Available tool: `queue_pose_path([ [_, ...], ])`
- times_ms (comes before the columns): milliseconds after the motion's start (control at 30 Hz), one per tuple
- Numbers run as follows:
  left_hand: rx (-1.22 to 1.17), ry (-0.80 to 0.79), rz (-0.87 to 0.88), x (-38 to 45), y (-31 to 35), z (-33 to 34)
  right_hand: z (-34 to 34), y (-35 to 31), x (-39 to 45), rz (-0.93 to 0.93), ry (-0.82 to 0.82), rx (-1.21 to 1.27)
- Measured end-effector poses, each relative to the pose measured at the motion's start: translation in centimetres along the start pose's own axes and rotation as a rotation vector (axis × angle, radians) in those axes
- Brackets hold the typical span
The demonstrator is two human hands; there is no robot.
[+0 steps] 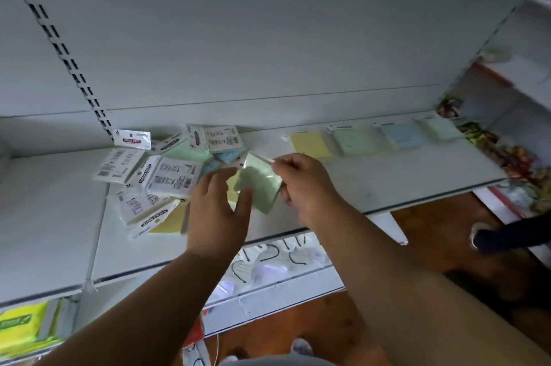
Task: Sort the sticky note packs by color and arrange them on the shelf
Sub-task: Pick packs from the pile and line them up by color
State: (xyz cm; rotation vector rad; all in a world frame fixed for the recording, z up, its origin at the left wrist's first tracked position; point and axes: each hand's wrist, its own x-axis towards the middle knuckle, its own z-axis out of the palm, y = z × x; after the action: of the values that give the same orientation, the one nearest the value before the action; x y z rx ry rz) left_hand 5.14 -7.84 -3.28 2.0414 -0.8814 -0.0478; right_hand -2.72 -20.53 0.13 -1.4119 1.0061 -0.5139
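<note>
**Green pack pinched at header, mid-sort**

Right hand (301,183) pinches the white header edge of a pale green pack (259,183), fingers curled on its top corner, pack hanging tilted just above the shelf (387,183). Left hand (217,207) is loose and spread, fingers relaxed; its fingertips lie at the pack's lower left edge, contact can't be confirmed through the blur. It holds nothing firmly.

Pack looks light, thin, film-wrapped, so probably slick; the pad itself is stiff enough, the header tab is floppy. Best held by pad edges, thumb and fingers across the faces, not the tab alone.

Unsorted heap (155,180) sits left on the shelf, packs overlapping, many back-up showing barcodes. Sorted row right, near the back wall: yellow pack (310,145), green pack (353,142), blue pack (402,136), another greenish pack (441,128), each apart. Held pack likely belongs with a green one.
</note>
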Motion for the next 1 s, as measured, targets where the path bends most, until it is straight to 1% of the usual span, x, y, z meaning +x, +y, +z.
queue_pose_path([
  [33, -0.072, -0.067, -0.107, 0.4, 0.6, 0.5, -1.3, -0.3, 0.1, -0.005, 0.001, 0.078],
  [100, -0.214, -0.221, -0.251, 1.1, 1.8, 2.0, -4.0, -0.5, 0.2, -0.012, 0.006, 0.171],
  [167, -0.404, -0.223, -0.348, 1.4, 3.0, 3.4, -6.3, -0.1, 0.6, 0.003, 0.068, 0.135],
  [200, -0.477, -0.214, -0.386, 1.4, 3.8, 4.2, -7.4, 0.3, 0.8, 0.029, 0.120, 0.072],
  [267, -0.546, -0.224, -0.399, 1.2, 5.5, 6.0, -9.8, 1.3, 1.3, 0.119, 0.212, -0.079],
  [333, -0.578, -0.262, -0.384, 1.0, 7.5, 8.2, -12.7, 2.1, 1.9, 0.208, 0.241, -0.105],
  [367, -0.581, -0.289, -0.373, 1.0, 8.4, 9.5, -14.2, 2.4, 2.3, 0.224, 0.236, -0.058],
  [433, -0.557, -0.335, -0.368, 1.0, 10.4, 12.5, -17.5, 2.8, 3.5, 0.174, 0.241, -0.001],
  [500, -0.534, -0.371, -0.370, 1.1, 13.0, 16.0, -21.7, 3.1, 5.3, 0.077, 0.280, -0.103],
  [567, -0.530, -0.379, -0.362, 1.2, 16.0, 20.0, -26.2, 3.0, 7.6, -0.019, 0.318, -0.258],
  [633, -0.494, -0.371, -0.376, 1.3, 19.1, 24.1, -30.9, 2.7, 10.1, -0.085, 0.329, -0.423],
  [700, -0.453, -0.366, -0.384, 1.9, 22.1, 28.1, -35.3, 2.1, 12.7, -0.130, 0.345, -0.520],
  [767, -0.392, -0.362, -0.383, 3.0, 24.9, 31.7, -38.9, 1.4, 15.0, -0.146, 0.338, -0.590],
  [867, -0.320, -0.327, -0.390, 5.8, 28.4, 36.4, -43.3, 0.1, 18.4, -0.144, 0.259, -0.695],
  [1000, -0.111, -0.283, -0.348, 8.9, 31.3, 40.5, -46.8, -1.0, 22.9, -0.125, 0.225, -0.756],
])
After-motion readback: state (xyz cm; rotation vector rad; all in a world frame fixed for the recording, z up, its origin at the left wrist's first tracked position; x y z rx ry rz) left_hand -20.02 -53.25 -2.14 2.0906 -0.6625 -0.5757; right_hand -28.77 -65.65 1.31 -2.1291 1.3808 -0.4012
